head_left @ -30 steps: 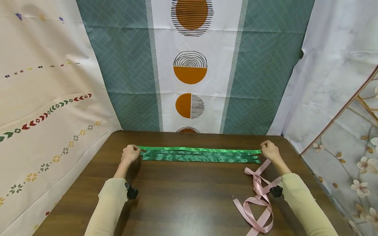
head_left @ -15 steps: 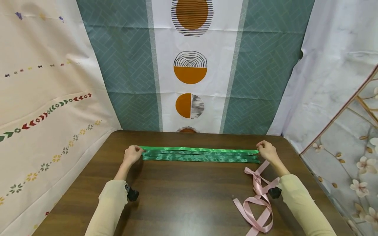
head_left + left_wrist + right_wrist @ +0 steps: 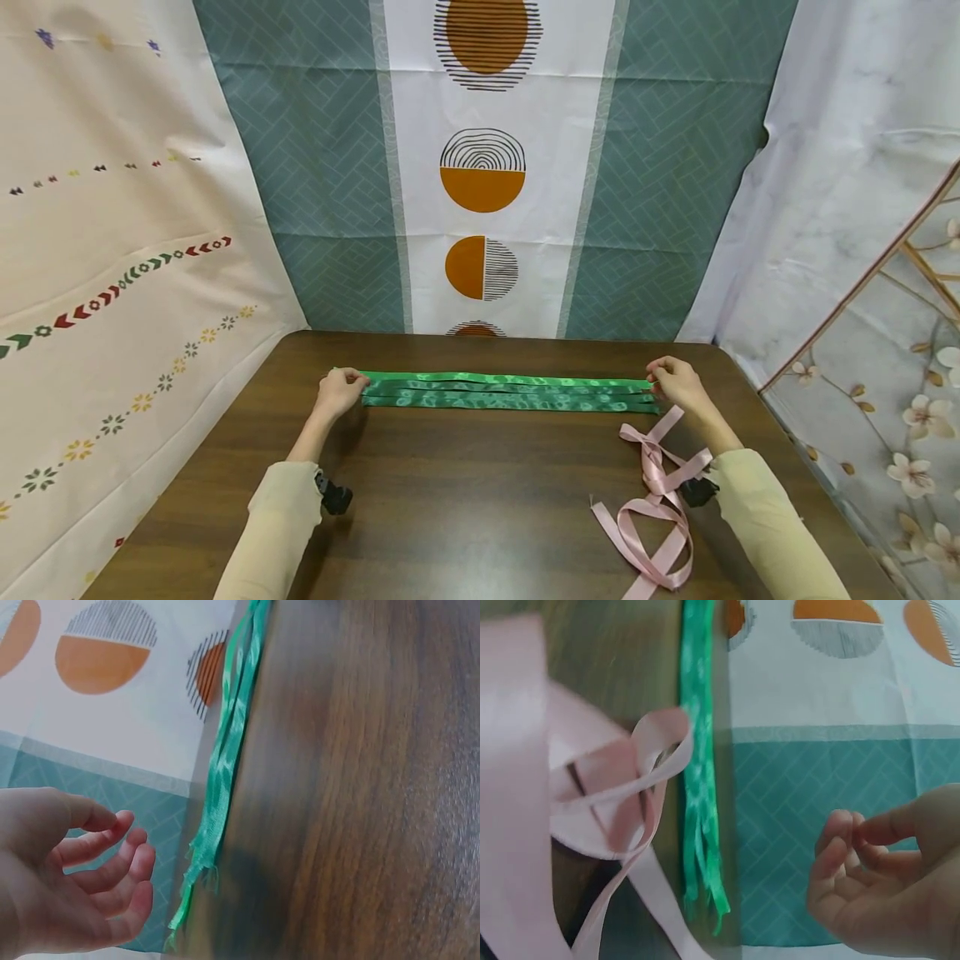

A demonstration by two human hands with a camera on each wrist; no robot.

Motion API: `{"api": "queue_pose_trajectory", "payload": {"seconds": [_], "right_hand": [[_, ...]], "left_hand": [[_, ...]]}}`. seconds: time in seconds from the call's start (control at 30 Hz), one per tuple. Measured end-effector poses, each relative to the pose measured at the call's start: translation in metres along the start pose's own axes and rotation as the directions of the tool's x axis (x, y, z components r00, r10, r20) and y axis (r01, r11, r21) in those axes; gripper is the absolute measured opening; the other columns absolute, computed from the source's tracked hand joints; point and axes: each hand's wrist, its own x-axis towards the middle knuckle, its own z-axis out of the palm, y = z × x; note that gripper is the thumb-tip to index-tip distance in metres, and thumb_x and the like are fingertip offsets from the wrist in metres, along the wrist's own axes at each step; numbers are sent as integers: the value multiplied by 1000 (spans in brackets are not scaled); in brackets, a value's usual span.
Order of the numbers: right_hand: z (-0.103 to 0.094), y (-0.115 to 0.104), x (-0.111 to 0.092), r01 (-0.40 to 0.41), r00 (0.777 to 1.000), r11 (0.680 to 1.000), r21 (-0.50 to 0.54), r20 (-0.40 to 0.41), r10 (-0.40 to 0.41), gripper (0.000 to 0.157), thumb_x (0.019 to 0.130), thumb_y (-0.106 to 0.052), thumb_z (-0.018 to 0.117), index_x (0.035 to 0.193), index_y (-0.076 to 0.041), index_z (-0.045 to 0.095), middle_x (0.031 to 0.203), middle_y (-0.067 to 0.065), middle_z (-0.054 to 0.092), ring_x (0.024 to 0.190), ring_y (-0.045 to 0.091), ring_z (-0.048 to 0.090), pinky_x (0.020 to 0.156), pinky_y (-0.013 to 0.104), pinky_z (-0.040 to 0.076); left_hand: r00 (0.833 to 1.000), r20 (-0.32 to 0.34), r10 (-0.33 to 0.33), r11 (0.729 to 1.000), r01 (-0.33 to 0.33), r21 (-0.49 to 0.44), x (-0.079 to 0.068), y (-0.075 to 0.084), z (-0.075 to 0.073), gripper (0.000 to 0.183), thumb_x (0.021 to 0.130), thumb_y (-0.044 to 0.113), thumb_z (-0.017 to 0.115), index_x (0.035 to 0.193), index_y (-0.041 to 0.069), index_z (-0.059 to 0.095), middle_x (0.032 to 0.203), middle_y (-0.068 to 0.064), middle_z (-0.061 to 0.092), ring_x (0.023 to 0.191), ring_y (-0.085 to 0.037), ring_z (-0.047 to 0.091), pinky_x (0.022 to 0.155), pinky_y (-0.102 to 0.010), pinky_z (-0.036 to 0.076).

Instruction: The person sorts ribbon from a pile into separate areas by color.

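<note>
Lengths of green satin ribbon (image 3: 510,402) lie flat and side by side across the far part of the table. Above their left end is my left hand (image 3: 340,390), its fingers loosely bent with nothing between them; the left wrist view shows this hand (image 3: 82,877) apart from the frayed ribbon ends (image 3: 202,859). My right hand (image 3: 675,382) is over the opposite end. In the right wrist view, the thumb and fingertips of that hand (image 3: 885,877) come together lightly, with no ribbon in them, to the side of the green ribbon (image 3: 698,712).
A tangled pink ribbon (image 3: 655,479) lies looped on the brown wooden table (image 3: 465,500), just below my right hand and forearm. Patterned cloths hang at the back (image 3: 491,192) and on both sides, close to the table's edges.
Both hands have moved slightly inward over the green ribbon's ends, the left one rightward and the right one leftward. Their fingers have let go of the ends. The pink ribbon stays put.
</note>
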Motion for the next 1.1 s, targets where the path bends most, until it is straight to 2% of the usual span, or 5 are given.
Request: {"api": "queue_pose_trajectory", "payload": {"seconds": [0.17, 0.23, 0.5, 0.77, 1.1], "right_hand": [[0, -5, -6, -28, 1000, 995, 91, 8, 27, 30, 102, -10, 35, 116, 12, 50, 79, -5, 56, 66, 5, 58, 60, 22, 48], [1, -7, -9, -43, 999, 994, 103, 12, 42, 30, 103, -11, 34, 116, 12, 50, 79, -6, 56, 66, 3, 57, 60, 21, 47], [3, -12, -18, -59, 998, 990, 128, 34, 55, 32, 102, -12, 34, 119, 11, 50, 79, -9, 55, 67, -1, 55, 60, 21, 46], [6, -7, -23, -41, 996, 996, 74, 83, 35, 31, 101, -11, 38, 117, 12, 52, 79, -8, 57, 70, 3, 55, 59, 24, 43], [9, -7, -24, -35, 993, 997, 64, 117, 27, 32, 102, -13, 37, 118, 11, 52, 81, -8, 58, 74, 6, 58, 61, 27, 45]], "left_hand": [[1000, 13, 12, 998, -11, -61, -5, 9, 0, 29, 97, 15, 51, 109, -7, 66, 92, -25, 69, 81, -33, 63, 61, -31, 44], [999, 19, 27, 996, -26, -81, -7, 13, 2, 29, 97, 14, 50, 110, -7, 65, 92, -25, 69, 79, -33, 65, 57, -27, 43], [992, 27, 123, 990, -121, -77, -19, 26, 4, 25, 98, 14, 50, 106, -1, 68, 99, -24, 69, 80, -30, 65, 62, -28, 45], [987, 34, 157, 986, -155, -65, -30, 33, 8, 22, 98, 14, 51, 105, 1, 69, 99, -18, 70, 87, -30, 63, 64, -30, 45], [985, 38, 169, 983, -166, -73, -32, 33, 15, 23, 97, 12, 51, 105, -1, 69, 103, -21, 69, 87, -24, 62, 67, -30, 44]]}}
